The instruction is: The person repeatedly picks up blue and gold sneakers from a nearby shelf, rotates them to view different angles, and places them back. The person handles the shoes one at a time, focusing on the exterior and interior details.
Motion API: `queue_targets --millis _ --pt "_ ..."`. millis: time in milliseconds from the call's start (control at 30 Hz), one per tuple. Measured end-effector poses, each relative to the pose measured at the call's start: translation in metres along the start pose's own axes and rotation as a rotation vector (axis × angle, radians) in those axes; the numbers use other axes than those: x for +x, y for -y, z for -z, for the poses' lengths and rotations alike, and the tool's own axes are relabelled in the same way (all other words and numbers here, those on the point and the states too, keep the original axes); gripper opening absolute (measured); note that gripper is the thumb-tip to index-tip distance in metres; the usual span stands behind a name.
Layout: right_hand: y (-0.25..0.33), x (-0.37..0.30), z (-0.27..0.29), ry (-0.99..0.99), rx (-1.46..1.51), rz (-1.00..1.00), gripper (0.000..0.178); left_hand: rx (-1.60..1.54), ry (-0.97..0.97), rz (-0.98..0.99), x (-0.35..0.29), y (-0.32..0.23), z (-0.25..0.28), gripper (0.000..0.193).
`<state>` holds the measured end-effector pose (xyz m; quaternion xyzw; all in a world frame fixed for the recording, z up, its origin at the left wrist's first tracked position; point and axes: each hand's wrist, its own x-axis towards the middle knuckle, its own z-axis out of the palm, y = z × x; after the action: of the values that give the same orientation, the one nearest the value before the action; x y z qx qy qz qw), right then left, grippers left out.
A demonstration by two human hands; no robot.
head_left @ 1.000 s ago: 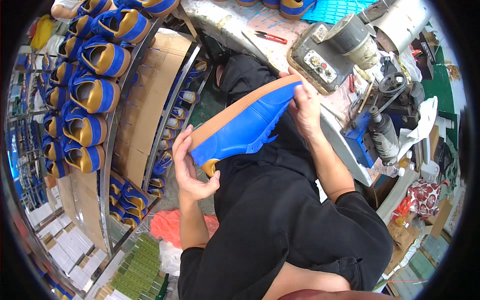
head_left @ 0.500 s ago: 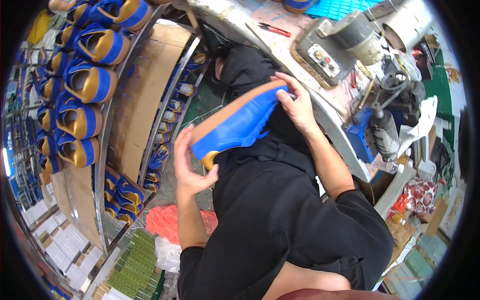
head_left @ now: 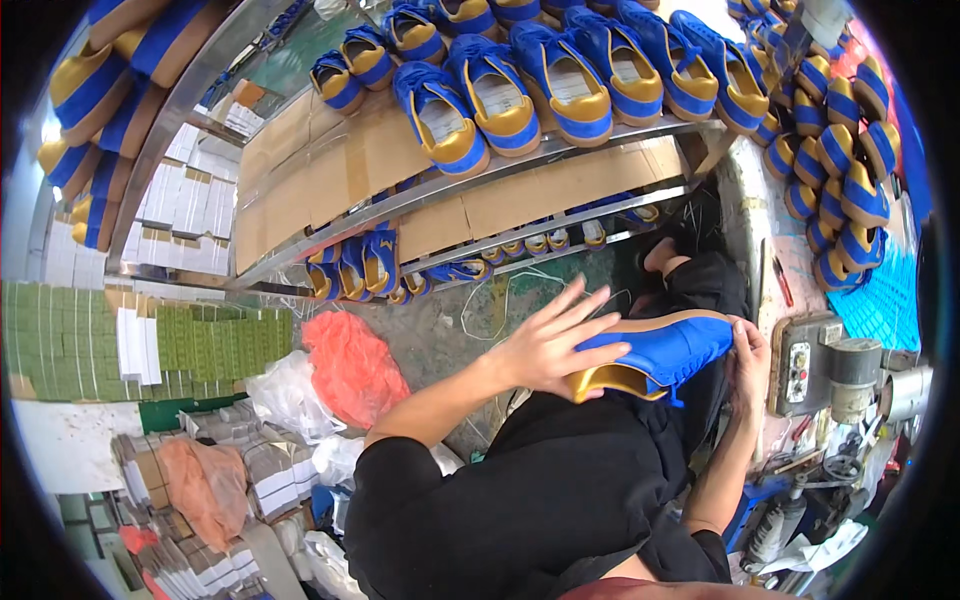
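A blue lace-up shoe [head_left: 672, 345] with a gold heel and collar and a tan sole is held in front of my body, tilted on its side. My right hand [head_left: 748, 368] grips its toe end between thumb and fingers. At the heel is my left hand [head_left: 558, 345], its fingers stretched out and spread across that end. The fingers look separate rather than wrapped round the shoe. Whether the palm or thumb touches the heel, I cannot tell.
A metal rack with cardboard-lined shelves [head_left: 420, 225] stands ahead, holding rows of blue and gold shoes [head_left: 570, 85]. On the right, a workbench carries a grey machine [head_left: 808, 365], a red tool [head_left: 783, 282] and more shoes [head_left: 850, 190]. Plastic bags [head_left: 345, 370] and stacked boxes [head_left: 225, 345] lie left.
The view has swung left, bringing the rack across the top. The shoe has turned so its gold collar opening shows more. My left hand's fingers have spread out over the heel end.
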<state>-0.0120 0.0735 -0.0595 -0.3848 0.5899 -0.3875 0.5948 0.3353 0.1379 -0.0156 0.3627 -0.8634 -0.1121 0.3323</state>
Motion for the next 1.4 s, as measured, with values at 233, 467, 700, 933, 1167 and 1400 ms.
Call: queue_targets --millis 233,467,700,933,1167,1400 --pt "0.022 -0.01 -0.05 0.179 0.247 0.021 0.038 -0.389 -0.867 0.518 -0.062 -0.009 0.079 0.063" --pt "-0.038 0.001 -0.028 0.132 0.222 -0.135 0.029 0.324 -1.27 0.836 -0.061 0.067 0.113 0.033" --pt "-0.051 0.0 -0.02 0.073 0.32 -0.134 0.028 0.612 -0.902 0.98 -0.02 0.137 0.116 0.047" --pt "-0.061 0.004 -0.021 0.068 0.309 -0.123 0.028 0.64 -0.963 0.782 -0.044 0.14 0.115 0.04" --pt "-0.071 -0.005 -0.005 0.09 0.412 -0.068 0.035 1.004 -0.521 1.282 -0.245 0.217 0.018 0.054" --pt "-0.078 -0.001 -0.009 0.103 0.402 -0.032 0.034 0.655 0.302 1.835 -0.329 0.282 0.048 0.066"
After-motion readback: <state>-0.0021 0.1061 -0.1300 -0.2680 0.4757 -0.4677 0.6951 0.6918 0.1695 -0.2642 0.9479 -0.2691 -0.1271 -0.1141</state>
